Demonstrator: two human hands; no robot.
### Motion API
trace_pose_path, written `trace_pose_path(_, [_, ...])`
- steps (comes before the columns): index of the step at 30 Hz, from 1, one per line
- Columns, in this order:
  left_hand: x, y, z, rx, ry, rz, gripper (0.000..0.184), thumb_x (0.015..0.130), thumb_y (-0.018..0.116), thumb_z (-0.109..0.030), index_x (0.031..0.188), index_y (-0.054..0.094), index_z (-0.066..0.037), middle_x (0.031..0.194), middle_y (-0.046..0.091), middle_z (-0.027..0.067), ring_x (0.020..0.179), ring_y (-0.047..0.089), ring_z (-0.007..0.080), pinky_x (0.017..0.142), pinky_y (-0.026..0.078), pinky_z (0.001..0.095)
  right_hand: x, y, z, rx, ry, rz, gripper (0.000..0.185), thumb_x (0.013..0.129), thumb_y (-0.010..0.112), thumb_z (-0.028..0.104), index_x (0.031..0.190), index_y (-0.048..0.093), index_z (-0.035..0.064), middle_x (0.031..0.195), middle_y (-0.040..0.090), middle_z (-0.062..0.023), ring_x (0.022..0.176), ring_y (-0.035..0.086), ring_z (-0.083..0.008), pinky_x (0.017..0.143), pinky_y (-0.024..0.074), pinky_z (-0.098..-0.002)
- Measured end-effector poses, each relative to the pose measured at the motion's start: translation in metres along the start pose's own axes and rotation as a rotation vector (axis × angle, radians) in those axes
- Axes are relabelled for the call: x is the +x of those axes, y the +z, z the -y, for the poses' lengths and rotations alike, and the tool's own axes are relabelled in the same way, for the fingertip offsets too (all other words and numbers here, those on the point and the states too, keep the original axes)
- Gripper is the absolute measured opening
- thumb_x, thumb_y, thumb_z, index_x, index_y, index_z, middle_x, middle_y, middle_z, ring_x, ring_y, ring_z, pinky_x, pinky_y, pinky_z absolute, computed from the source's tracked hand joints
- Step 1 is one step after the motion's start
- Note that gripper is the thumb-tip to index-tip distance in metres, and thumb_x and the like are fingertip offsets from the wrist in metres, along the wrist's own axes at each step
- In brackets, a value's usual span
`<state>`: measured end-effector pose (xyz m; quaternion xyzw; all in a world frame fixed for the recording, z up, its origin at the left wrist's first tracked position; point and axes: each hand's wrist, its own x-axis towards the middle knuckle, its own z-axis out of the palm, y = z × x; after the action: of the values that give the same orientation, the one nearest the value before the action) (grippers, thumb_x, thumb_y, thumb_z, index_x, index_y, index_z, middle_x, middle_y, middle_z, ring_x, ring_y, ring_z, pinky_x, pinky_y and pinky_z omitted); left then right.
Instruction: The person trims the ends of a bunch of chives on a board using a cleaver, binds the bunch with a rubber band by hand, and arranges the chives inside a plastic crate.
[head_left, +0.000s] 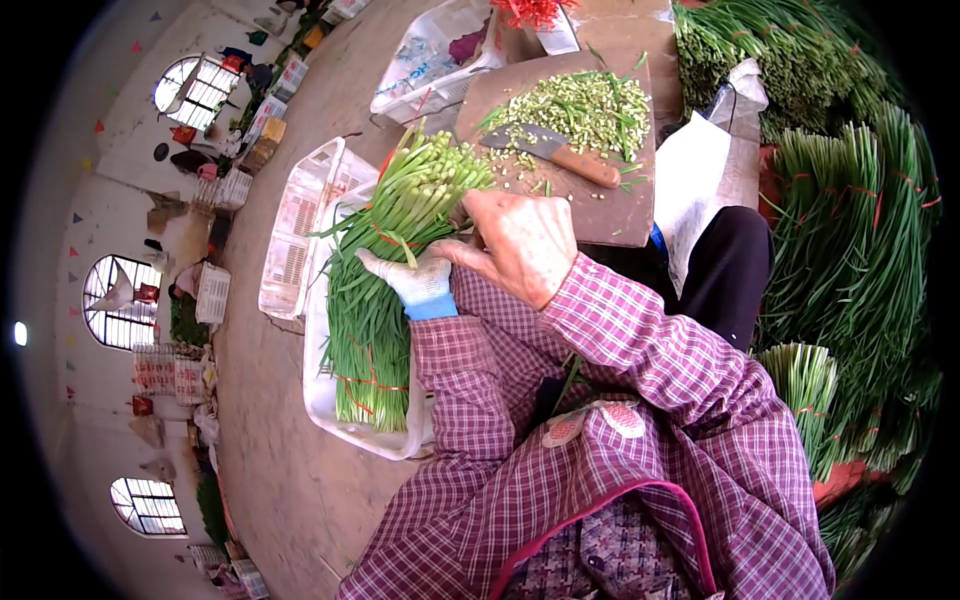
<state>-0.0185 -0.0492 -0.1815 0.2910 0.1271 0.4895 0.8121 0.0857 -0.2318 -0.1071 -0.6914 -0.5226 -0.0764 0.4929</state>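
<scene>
A thick bunch of garlic chives (425, 190), pale cut ends toward the cutting board, lies tilted over a white plastic crate (318, 400). My left hand (408, 278), in a white glove with a blue cuff, is closed around its underside. Bare, my right hand (525, 240) has its fingers bent against the bunch near the cut ends, thumb stretched toward the glove; its fingertips are partly hidden. Red bands circle the stems. More banded chives (372, 400) lie in the crate below. Beyond the right hand, a wooden-handled knife (555, 152) rests on the cutting board (610, 215).
Chopped stem pieces (590, 105) cover much of the board. An empty-looking white crate (292, 235) and another crate with plastic bags (440, 60) stand beyond. Red ties (530, 12) lie at the top. Large piles of banded chives (850, 220) fill the right side.
</scene>
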Motion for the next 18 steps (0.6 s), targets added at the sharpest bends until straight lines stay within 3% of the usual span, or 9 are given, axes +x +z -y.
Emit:
trace_pose_path(3, [-0.005, 0.010, -0.001, -0.022, -0.033, -0.036, 0.091, 0.077, 0.042, -0.079, 0.142, 0.042, -0.016, 0.143, 0.043, 0.0131, 0.129, 0.041, 0.0375, 0.106, 0.033, 0.0584, 0.002, 0.011, -0.003, -0.010, 0.017, 0.036, 0.038, 0.085, 0.063, 0.043, 0.077, 0.058, 0.0058, 0.063, 0.058, -0.0161, 0.061, 0.061, -0.0363, 0.055, 0.0451, -0.0458])
trace_pose_path(4, [0.000, -0.006, -0.007, -0.512, -0.254, 0.340, 0.092, 0.076, 0.044, -0.080, 0.142, 0.043, -0.016, 0.143, 0.044, 0.0131, 0.129, 0.040, 0.0367, 0.105, 0.032, 0.0594, 0.000, 0.011, -0.006, 0.132, -0.009, 0.042, 0.034, 0.086, 0.062, 0.039, 0.079, 0.060, 0.0054, 0.064, 0.058, -0.0169, 0.063, 0.061, -0.0374, 0.057, 0.0452, -0.0465])
trace_pose_path(5, [0.009, -0.022, -0.011, -0.512, -0.255, 0.342, 0.092, 0.076, 0.044, -0.080, 0.142, 0.043, -0.016, 0.143, 0.044, 0.0131, 0.129, 0.040, 0.0367, 0.105, 0.032, 0.0594, -0.003, 0.009, -0.008, 0.272, -0.036, 0.048, 0.030, 0.087, 0.061, 0.034, 0.080, 0.061, 0.0051, 0.064, 0.058, -0.0177, 0.064, 0.060, -0.0386, 0.058, 0.0454, -0.0471])
trace_pose_path(6, [0.013, -0.025, -0.014, -0.570, -0.302, 0.328, 0.092, 0.075, 0.045, -0.080, 0.141, 0.043, -0.016, 0.143, 0.043, 0.0129, 0.130, 0.040, 0.0365, 0.106, 0.031, 0.0603, -0.007, -0.003, -0.006, 0.362, -0.048, 0.101, 0.023, 0.088, 0.059, 0.026, 0.085, 0.062, 0.0037, 0.067, 0.058, -0.0192, 0.068, 0.060, -0.0402, 0.062, 0.0461, -0.0480])
trace_pose_path(9, [-0.008, 0.025, -0.006, 0.238, 0.012, -0.049, 0.094, 0.071, 0.052, -0.078, 0.141, 0.043, -0.015, 0.143, 0.042, 0.0136, 0.132, 0.038, 0.0368, 0.107, 0.028, 0.0626, -0.022, -0.036, -0.011, 0.404, -0.113, 0.320, 0.021, 0.086, 0.062, 0.024, 0.087, 0.062, 0.0025, 0.072, 0.061, -0.0186, 0.074, 0.061, -0.0392, 0.066, 0.0471, -0.0481])
trace_pose_path(11, [-0.012, 0.036, -0.003, -0.024, 0.047, -0.109, 0.098, 0.066, 0.060, -0.076, 0.141, 0.043, -0.015, 0.144, 0.041, 0.0149, 0.133, 0.036, 0.0375, 0.108, 0.026, 0.0631, -0.027, -0.046, -0.016, 0.172, -0.031, 0.340, 0.023, 0.082, 0.066, 0.020, 0.099, 0.061, 0.0061, 0.089, 0.063, -0.0145, 0.084, 0.061, -0.0376, 0.072, 0.0491, -0.0448])
trace_pose_path(13, [-0.014, 0.042, 0.001, 0.045, 0.094, -0.095, 0.101, 0.062, 0.066, -0.074, 0.140, 0.044, -0.014, 0.144, 0.041, 0.0155, 0.133, 0.036, 0.0380, 0.109, 0.026, 0.0634, -0.019, -0.039, -0.019, 0.083, -0.109, -0.002, 0.024, 0.078, 0.067, 0.016, 0.100, 0.060, 0.0105, 0.083, 0.058, -0.0096, 0.083, 0.061, -0.0328, 0.066, 0.0494, -0.0446])
trace_pose_path(15, [-0.009, 0.026, 0.001, 0.081, 0.098, 0.108, 0.098, 0.063, 0.067, -0.072, 0.139, 0.045, -0.014, 0.143, 0.042, 0.0148, 0.132, 0.036, 0.0381, 0.108, 0.028, 0.0631, -0.006, -0.035, -0.012, 0.115, -0.168, -0.123, 0.022, 0.079, 0.067, 0.018, 0.098, 0.060, 0.0105, 0.081, 0.056, -0.0089, 0.083, 0.060, -0.0311, 0.065, 0.0491, -0.0438])
trace_pose_path(18, [-0.010, 0.028, 0.003, 0.030, 0.107, 0.114, 0.092, 0.066, 0.067, -0.069, 0.138, 0.047, -0.014, 0.142, 0.043, 0.0148, 0.131, 0.037, 0.0387, 0.107, 0.030, 0.0622, 0.005, -0.021, -0.003, 0.093, -0.173, -0.252, 0.018, 0.080, 0.066, 0.020, 0.093, 0.059, 0.0100, 0.079, 0.054, -0.0082, 0.082, 0.059, -0.0285, 0.065, 0.0486, -0.0424])
